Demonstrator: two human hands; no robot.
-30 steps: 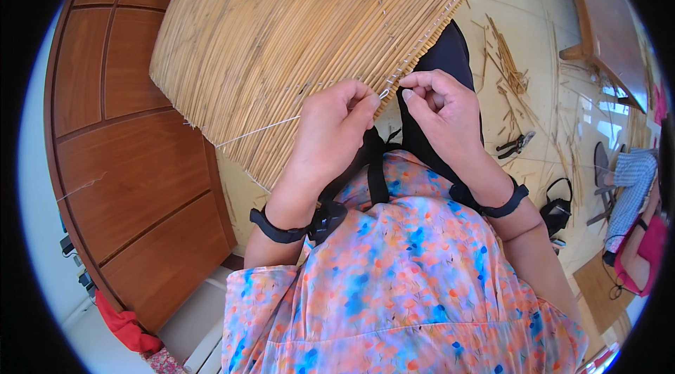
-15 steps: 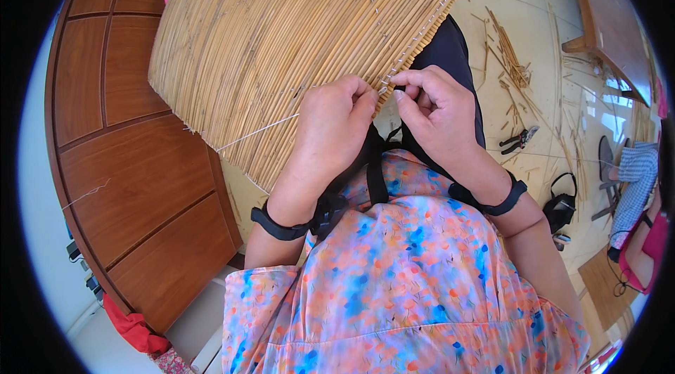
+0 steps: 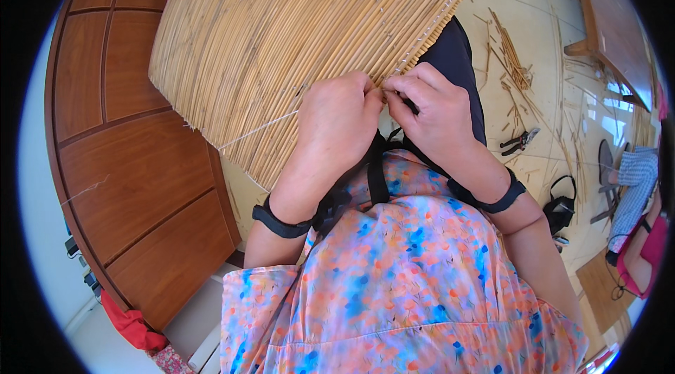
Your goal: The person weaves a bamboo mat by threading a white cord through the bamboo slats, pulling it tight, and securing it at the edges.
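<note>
A large mat of thin yellow-brown reeds (image 3: 281, 36) lies slanting across my lap, with white stitching along its right edge. My left hand (image 3: 334, 117) is closed at the near corner of that edge, thumb and forefinger pinched on the mat. My right hand (image 3: 439, 107) is closed too, its thumb and forefinger pressed together at the same spot, almost touching the left fingertips. What lies between the right fingertips is too small to make out. A white string (image 3: 260, 128) runs over the reeds from the mat's lower left edge toward my left hand.
Wooden cabinet panels (image 3: 140, 198) stand at the left. On the tiled floor to the right lie cut reed pieces (image 3: 512, 57), pruning shears (image 3: 520, 140) and a black bag (image 3: 560, 209). A wooden table (image 3: 612, 15) is at the upper right; another person's checkered trouser leg (image 3: 635, 184) shows below it.
My right hand has shifted slightly left and its fingertips have closed in beside the left ones. The left hand stays nearly in place on the mat's edge.
</note>
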